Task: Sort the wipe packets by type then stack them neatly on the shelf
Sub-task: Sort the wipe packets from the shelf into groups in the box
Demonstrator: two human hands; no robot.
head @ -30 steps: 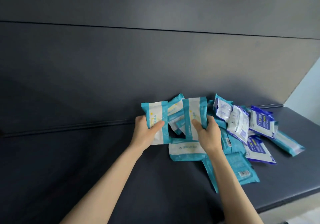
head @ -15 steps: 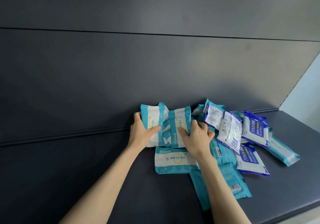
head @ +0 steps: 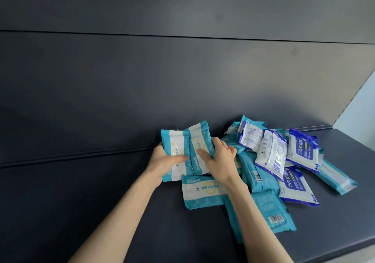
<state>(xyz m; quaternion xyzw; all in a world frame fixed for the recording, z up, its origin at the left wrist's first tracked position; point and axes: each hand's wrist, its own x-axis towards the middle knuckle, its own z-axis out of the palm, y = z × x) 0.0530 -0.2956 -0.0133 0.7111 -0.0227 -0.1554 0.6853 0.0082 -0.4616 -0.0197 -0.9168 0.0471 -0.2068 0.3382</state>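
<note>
Left hand [head: 162, 159] grips one teal packet [head: 174, 140], thumb across its face. The right hand [head: 220, 161] clamps a second teal packet [head: 199, 138] edge to edge against it, probably to square matching types. Both stand near the shelf's [head: 81, 191] back edge, and the blue alcohol packets [head: 302, 149] lie jumbled to the right.

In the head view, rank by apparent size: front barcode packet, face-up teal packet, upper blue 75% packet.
1. front barcode packet, nearest the camera.
2. face-up teal packet and upper blue 75% packet look alike, unranked.
</note>
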